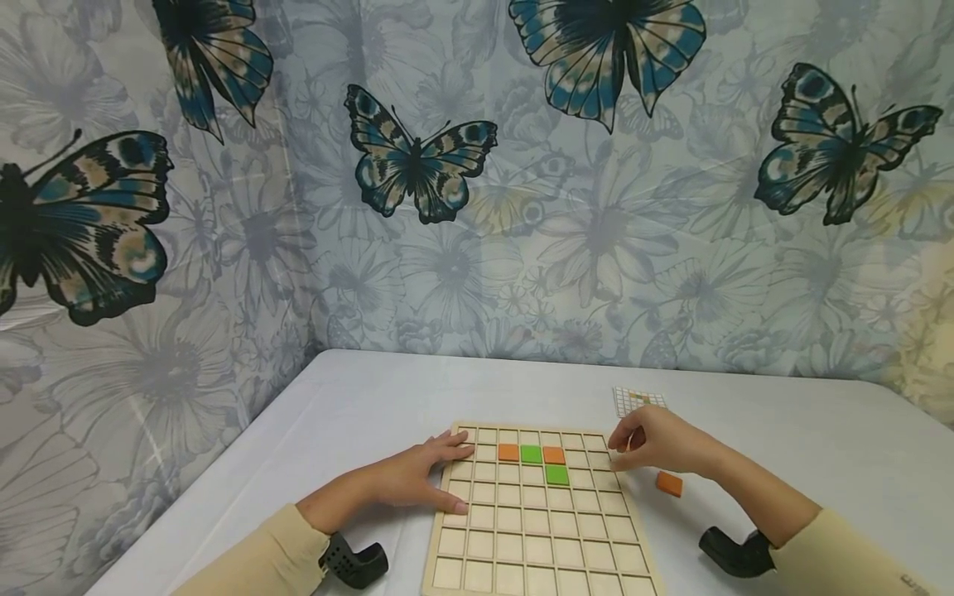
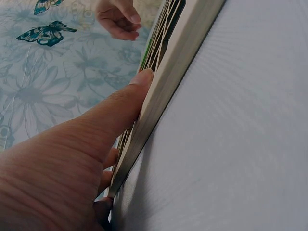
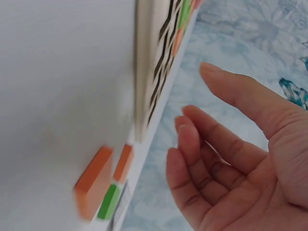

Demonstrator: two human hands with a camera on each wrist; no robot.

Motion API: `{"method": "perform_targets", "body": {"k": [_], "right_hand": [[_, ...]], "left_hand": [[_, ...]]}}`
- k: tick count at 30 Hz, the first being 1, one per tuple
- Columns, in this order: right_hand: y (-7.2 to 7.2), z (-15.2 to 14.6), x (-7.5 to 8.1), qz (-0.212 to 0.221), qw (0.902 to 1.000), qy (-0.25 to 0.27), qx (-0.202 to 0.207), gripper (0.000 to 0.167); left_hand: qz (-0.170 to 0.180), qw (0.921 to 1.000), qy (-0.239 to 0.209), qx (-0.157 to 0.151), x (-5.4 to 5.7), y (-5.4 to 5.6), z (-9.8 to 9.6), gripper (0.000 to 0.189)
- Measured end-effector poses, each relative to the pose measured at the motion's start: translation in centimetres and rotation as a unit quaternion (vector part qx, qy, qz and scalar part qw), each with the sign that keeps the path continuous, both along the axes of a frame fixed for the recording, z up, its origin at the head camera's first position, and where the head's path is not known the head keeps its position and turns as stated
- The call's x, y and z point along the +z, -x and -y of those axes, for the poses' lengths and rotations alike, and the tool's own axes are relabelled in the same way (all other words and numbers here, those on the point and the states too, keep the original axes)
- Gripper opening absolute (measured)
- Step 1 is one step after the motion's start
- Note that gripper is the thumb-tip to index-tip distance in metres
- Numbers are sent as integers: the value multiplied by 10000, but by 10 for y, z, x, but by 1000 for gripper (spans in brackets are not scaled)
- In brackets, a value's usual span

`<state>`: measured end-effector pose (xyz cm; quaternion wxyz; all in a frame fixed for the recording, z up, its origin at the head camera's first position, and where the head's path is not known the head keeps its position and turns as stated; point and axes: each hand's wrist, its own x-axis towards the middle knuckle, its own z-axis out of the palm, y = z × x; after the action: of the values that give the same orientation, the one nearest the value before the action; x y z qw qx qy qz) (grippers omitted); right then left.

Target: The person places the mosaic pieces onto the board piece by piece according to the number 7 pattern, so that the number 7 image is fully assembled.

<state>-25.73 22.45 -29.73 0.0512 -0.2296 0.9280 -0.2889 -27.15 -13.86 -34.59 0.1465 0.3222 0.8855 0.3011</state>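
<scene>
A wooden grid board (image 1: 522, 550) lies on the table. Its far rows hold two orange tiles, one of them this orange tile (image 1: 508, 452), and two green tiles, including the lower green tile (image 1: 556, 474). My left hand (image 1: 413, 473) rests along the board's left edge, fingers and thumb spread over the rim. Just above the board's right edge hovers my right hand (image 1: 659, 439), holding nothing; its thumb stands apart from the loosely bent fingers in the right wrist view. Nearest to it on the table is a loose orange tile (image 1: 669, 483).
Beyond the right hand lies a small card printed with a grid (image 1: 638, 401). The right wrist view also shows a second loose orange tile (image 3: 123, 162) and a loose green tile (image 3: 109, 202) right of the board. A butterfly-patterned cloth (image 1: 462, 281) hangs behind the white table (image 1: 402, 381).
</scene>
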Motion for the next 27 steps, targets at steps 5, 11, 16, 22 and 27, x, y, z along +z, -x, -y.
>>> {"method": "perform_targets", "body": {"k": [5, 11, 16, 22, 27], "right_hand": [[-7, -14, -1, -43, 9992, 213, -350, 28], [-15, -28, -2, 467, 9929, 463, -990, 41], [-20, -35, -2, 702, 9877, 592, -1263, 44], [-25, -44, -6, 818, 9850, 699, -1351, 44], [-26, -52, -10, 922, 9832, 688, -1418, 44]], "left_hand": [[14, 10000, -17, 2, 1, 0, 0, 79], [-2, 10000, -32, -9, 1, -1, -1, 78], [2, 10000, -10, 6, 2, -2, 0, 78], [-8, 10000, 18, 40, 2, -1, 0, 78], [12, 10000, 8, 18, 1, -2, 0, 78]]}}
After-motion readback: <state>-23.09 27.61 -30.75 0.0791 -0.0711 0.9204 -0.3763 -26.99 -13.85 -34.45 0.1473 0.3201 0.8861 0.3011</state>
